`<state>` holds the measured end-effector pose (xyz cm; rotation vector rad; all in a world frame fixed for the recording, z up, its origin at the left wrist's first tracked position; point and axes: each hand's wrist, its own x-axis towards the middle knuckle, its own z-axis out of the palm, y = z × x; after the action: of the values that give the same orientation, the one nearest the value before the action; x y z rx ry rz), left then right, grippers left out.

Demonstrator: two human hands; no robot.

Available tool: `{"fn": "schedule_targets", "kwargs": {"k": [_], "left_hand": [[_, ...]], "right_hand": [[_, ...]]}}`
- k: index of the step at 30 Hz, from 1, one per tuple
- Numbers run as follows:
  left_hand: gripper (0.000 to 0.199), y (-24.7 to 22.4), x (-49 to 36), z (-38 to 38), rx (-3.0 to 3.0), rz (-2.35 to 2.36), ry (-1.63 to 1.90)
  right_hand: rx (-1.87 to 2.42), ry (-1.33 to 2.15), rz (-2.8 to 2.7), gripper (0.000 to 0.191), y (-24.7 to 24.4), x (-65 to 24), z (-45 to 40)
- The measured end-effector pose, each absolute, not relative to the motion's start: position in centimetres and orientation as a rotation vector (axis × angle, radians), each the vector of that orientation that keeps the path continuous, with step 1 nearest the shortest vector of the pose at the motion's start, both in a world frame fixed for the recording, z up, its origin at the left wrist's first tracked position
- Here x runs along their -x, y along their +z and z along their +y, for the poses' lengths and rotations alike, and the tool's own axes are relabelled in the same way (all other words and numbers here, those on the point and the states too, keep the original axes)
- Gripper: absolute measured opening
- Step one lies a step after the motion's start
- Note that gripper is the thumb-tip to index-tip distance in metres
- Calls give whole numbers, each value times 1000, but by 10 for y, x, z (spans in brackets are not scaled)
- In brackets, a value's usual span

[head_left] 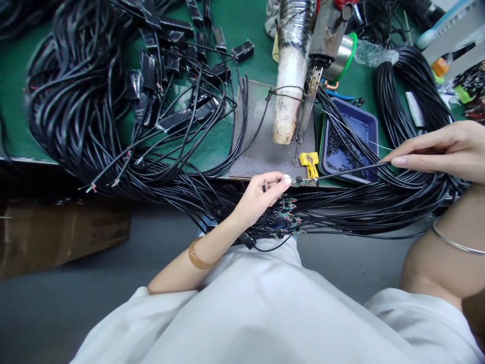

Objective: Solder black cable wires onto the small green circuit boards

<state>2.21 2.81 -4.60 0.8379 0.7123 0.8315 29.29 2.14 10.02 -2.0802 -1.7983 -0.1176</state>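
Low over the table's front edge, my left hand (265, 194) is closed in a pinch on a small green circuit board (303, 182). A black cable (348, 172) runs from that board to the right, where my right hand (447, 149) grips it between thumb and fingers. A thin silvery wire (373, 143) reaches up to the right fingertips; whether they hold it I cannot tell. Just above the board is a yellow clip (309, 164). A soldering iron (308, 101) points downward beside a wrapped tube (290, 91). More small boards (288, 215) hang on cables below my left hand.
A big bundle of black cables (87, 91) covers the left side, with black wrapped blocks (174, 121) beside it. A purple tray (373, 121) holds small black pieces. Behind the iron stands a wire spool (344, 55). A cardboard box (64, 232) sits beneath the table.
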Motion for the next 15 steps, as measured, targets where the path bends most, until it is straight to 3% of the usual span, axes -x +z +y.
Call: {"fn": "schedule_targets", "kwargs": {"k": [4,7,8,10,15], "left_hand": [[34,-46,-23,28,-819,712,806],[38,-45,-21,32,-685,628,641],[40,-44,-20,33,-636,583,587],[40,-44,-17,35,-568,501,527],[31,-45,-11,35,-640,499,501]], "right_hand": [[2099,5,-1752,61,112,-303,26],[2299,512,-1974,51,126,-330,42],[2302,802,-2132,50,129,-340,46],[2140,987,-2333,50,133,-355,50],[1757,923,-2518,38,127,-359,36]]}}
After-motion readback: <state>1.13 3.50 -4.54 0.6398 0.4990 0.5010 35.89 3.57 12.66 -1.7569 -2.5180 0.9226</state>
